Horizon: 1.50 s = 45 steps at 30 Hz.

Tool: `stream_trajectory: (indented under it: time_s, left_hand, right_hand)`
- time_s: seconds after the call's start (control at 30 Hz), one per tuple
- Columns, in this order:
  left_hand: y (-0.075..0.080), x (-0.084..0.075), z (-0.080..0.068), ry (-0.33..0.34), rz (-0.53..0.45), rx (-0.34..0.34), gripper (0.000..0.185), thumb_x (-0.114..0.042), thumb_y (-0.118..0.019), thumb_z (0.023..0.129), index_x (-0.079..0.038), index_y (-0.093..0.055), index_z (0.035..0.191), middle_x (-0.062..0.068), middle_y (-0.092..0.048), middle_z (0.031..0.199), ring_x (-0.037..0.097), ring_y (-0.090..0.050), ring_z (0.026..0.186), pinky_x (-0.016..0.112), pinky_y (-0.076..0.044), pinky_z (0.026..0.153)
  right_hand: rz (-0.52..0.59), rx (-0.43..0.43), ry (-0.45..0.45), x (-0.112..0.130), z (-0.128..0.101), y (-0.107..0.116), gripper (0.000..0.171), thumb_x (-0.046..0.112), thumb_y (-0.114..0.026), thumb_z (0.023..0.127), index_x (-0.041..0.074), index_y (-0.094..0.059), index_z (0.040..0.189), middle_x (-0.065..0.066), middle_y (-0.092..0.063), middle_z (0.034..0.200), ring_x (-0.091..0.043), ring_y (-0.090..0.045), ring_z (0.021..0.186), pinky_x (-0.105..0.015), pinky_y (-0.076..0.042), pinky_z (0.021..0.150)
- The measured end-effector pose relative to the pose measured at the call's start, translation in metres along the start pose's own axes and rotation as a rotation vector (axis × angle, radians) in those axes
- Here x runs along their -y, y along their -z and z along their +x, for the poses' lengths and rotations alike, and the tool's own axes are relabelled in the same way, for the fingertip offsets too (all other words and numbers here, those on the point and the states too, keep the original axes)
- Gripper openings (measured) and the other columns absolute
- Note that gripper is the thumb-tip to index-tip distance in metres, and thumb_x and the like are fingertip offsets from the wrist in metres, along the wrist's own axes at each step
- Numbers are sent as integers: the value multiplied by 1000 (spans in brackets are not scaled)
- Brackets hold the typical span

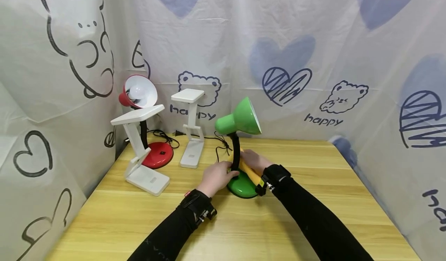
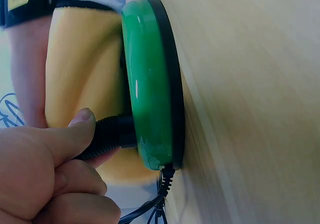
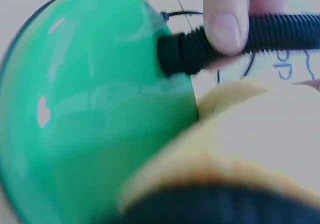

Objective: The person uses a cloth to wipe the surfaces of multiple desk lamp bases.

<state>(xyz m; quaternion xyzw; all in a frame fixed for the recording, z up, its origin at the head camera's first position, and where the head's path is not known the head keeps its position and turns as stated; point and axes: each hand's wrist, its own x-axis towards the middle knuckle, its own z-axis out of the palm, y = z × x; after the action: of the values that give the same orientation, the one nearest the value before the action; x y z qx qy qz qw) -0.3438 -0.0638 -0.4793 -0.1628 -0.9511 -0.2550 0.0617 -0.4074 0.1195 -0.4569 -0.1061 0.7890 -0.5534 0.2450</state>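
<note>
A green desk lamp (image 1: 242,186) with a black bendable neck (image 3: 280,32) stands upright on the table, its shade (image 1: 245,117) facing right. My left hand (image 1: 216,177) grips the neck low down, thumb and fingers pinching it just above the base (image 2: 150,83). On the lamp's right side, my right hand (image 1: 256,161) holds a yellow cloth (image 2: 82,68) close behind the neck. The cloth hangs beside the green base and overlaps it in the right wrist view. Most of the right fingers are hidden behind the neck and cloth.
To the left stand a white folding lamp (image 1: 148,179), a red lamp (image 1: 158,155) with its head turned forward, and a smaller white folding lamp (image 1: 191,154). Black cords (image 1: 167,137) lie along the back. A printed curtain (image 1: 230,40) surrounds the wooden table (image 1: 331,183).
</note>
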Motion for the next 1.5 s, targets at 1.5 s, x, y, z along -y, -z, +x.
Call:
stream_trajectory:
  time_s: [1.5]
  left_hand:
    - [-1,-4,-3,4,9,-20,38,-47,-68,96,-14,-75,115,5,-77,101,11,-61,65,24,-37,51]
  right_hand:
    - [-368,-99,74,-57,-99,52,27,35,-64,99,9,-66,106,-4,-68,74,-14,-62,58,-37,-53,55]
